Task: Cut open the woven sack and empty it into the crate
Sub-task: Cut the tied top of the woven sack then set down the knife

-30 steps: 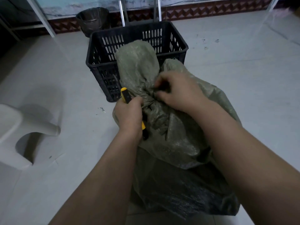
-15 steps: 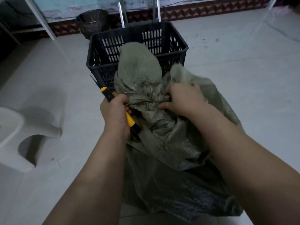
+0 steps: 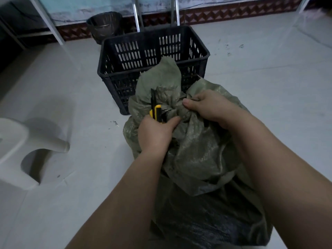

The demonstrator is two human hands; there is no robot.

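Observation:
A green woven sack [image 3: 197, 159] stands on the floor in front of me, its neck bunched and tied. My left hand [image 3: 154, 133] grips a yellow and black utility knife [image 3: 156, 110], the blade pointing up against the left side of the tied neck. My right hand [image 3: 212, 106] pinches the bunched fabric at the neck from the right. A black slotted plastic crate [image 3: 125, 56] sits just behind the sack; what I can see of its inside looks empty. The sack's top flap stands up against the crate's near wall.
A white plastic stool [image 3: 21, 151] is on the floor at the left. A dark bucket [image 3: 104, 24] stands behind the crate by the wall, between metal frame legs [image 3: 138, 15]. Pale tiled floor [image 3: 269, 78] stretches to the right.
My left hand has turned the knife from pointing up-left away from the sack to upright against the neck. My right hand has slid up and right along the bunched neck.

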